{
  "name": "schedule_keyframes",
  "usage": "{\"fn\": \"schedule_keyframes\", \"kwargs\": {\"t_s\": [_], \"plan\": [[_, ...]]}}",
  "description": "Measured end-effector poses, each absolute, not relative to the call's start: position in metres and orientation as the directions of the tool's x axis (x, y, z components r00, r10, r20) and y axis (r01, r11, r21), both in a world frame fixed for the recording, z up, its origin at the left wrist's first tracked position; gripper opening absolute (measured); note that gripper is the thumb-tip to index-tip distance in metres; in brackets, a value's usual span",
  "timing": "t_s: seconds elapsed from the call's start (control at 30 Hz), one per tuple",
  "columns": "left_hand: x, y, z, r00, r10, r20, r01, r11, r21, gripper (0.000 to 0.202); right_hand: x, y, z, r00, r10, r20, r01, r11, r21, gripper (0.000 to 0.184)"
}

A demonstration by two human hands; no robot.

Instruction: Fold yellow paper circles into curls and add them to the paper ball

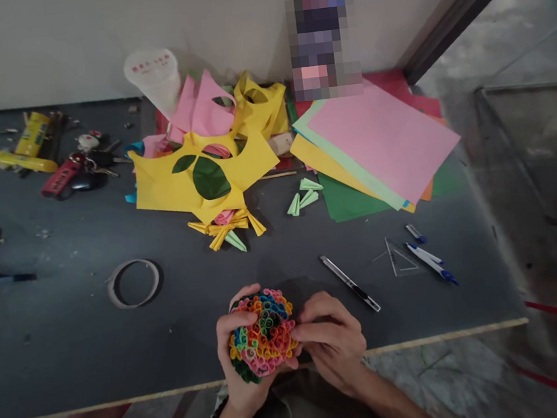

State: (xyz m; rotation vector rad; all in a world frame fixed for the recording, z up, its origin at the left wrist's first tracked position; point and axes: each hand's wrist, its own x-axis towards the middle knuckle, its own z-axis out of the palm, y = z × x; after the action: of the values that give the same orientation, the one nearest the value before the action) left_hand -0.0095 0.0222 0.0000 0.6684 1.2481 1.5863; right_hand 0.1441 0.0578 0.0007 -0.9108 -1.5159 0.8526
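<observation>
My left hand (239, 389) is wrapped round a ball of rolled paper coils (265, 334) in pink, orange, yellow, green and blue. The thumb lies over its upper left side, with dark green paper showing at the lower edge. At the ball's right side, my right hand (333, 333) has thumb and forefinger pinched together against the pink coils. Whatever sits between those fingertips is too small to make out. A utility knife (350, 283) lies on the table to the right of that hand.
Cut yellow paper (155, 183), folded yellow strips (230, 228) and pale green folded pieces (305, 198) lie beyond my hands. Paper sheets (381, 137) are stacked at right, near a set square (399, 259) and a pen (430, 262). A tape roll (111, 288) and keys (102, 158) are leftward.
</observation>
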Motion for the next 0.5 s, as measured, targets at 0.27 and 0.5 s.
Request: {"fn": "schedule_keyframes", "kwargs": {"t_s": [0.27, 0.5], "plan": [[-0.012, 0.029, 0.008, -0.166, 0.926, -0.340, -0.582, 0.187, 0.792, 0.072, 0.145, 0.055, 0.007, -0.109, 0.897, 0.428, 0.164, 0.441, -0.883, 0.040], [-0.019, 0.026, 0.010, 0.025, 0.909, -0.416, -0.535, 0.364, 0.762, 0.073, 0.159, 0.073, 0.021, -0.440, 0.857, 0.269, 0.211, 0.390, -0.896, 0.092]]}}
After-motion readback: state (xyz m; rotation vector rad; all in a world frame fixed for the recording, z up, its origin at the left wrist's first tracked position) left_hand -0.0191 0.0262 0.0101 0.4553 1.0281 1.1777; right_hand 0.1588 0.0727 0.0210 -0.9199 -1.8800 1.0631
